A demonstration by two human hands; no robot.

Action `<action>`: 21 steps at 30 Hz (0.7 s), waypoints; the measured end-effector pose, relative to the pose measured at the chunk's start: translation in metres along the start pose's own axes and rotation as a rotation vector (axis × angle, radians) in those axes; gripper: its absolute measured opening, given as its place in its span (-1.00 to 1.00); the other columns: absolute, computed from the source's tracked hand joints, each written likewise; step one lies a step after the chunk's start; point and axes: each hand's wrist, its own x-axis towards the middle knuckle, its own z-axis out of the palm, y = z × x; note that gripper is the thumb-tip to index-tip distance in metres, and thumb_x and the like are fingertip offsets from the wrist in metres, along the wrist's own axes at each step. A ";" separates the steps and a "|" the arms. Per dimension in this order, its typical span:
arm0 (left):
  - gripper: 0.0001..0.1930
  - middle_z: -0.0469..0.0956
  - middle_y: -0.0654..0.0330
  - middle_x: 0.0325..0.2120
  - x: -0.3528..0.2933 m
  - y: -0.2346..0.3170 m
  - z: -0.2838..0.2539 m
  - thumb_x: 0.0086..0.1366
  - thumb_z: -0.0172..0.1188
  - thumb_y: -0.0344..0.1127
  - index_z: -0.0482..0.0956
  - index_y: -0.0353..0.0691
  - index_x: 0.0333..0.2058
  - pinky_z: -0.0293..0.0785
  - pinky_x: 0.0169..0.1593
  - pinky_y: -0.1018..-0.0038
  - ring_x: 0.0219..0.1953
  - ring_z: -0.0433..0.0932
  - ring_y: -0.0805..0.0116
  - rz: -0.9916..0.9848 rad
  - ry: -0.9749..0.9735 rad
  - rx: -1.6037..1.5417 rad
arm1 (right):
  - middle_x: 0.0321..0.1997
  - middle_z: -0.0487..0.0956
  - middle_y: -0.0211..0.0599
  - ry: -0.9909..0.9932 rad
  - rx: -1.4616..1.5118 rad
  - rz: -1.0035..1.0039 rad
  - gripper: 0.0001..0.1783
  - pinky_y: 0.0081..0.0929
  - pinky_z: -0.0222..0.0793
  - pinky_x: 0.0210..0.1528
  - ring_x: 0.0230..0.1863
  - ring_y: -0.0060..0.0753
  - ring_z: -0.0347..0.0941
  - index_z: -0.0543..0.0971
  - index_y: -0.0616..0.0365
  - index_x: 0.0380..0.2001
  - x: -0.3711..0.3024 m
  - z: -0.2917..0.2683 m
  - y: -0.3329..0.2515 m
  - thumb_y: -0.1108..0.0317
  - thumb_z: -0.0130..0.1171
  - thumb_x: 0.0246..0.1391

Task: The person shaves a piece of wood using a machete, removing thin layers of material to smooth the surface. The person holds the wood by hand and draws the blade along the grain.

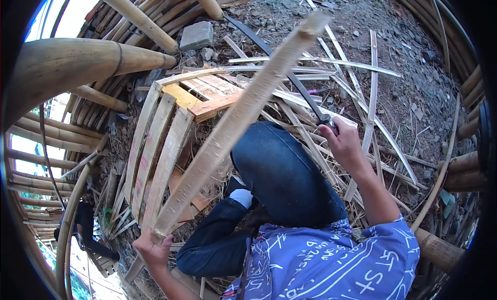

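My left hand (154, 249) is closed around the lower end of a long split bamboo slat (235, 124), which rises diagonally to the upper right. My right hand (346, 145) grips the handle of a machete (305, 93). Its long, dark, narrow blade points to the upper left and passes behind the slat; whether the two touch, I cannot tell. Left of my bent knee stands a slatted wooden crate (168, 145), tilted, with the bamboo slat crossing in front of it.
Split bamboo strips (371, 93) lie scattered on the rough ground. Thick bamboo poles (77, 59) jut in from the left, near a grey block (196, 35). More poles (440, 248) stand at the right. Another person (85, 230) is partly visible at the lower left.
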 end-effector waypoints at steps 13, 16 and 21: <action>-0.21 0.20 -0.07 -0.78 -0.029 0.000 -0.024 -0.13 0.20 0.45 0.29 -0.35 -0.66 0.14 -0.57 0.17 -0.68 0.24 -0.14 -0.055 -0.125 0.178 | -0.74 0.33 -0.44 0.320 0.858 0.354 -0.46 -0.62 0.17 -0.81 -0.83 -0.63 0.23 0.34 0.15 -0.47 -0.013 -0.002 0.022 -0.14 -0.21 0.28; -0.41 0.29 -0.07 -0.75 -0.024 0.016 -0.041 -0.19 0.30 0.17 0.37 -0.35 -0.62 0.23 -0.53 0.21 -0.65 0.30 -0.13 -0.046 -0.172 0.261 | -0.74 0.32 -0.49 0.217 0.775 0.230 -0.50 -0.66 0.14 -0.79 -0.83 -0.67 0.20 0.35 0.15 -0.44 -0.027 -0.011 0.010 -0.11 -0.13 0.26; -0.31 0.43 -0.07 -0.69 -0.017 0.043 -0.068 -0.17 0.27 0.36 0.46 -0.30 -0.53 0.30 -0.44 0.19 -0.56 0.47 -0.09 0.013 -0.193 0.439 | -0.73 0.42 -0.31 -0.143 0.263 0.015 -0.54 -0.45 0.24 -0.66 -0.74 -0.46 0.36 0.48 0.26 -0.42 -0.037 -0.014 -0.027 -0.01 0.12 0.15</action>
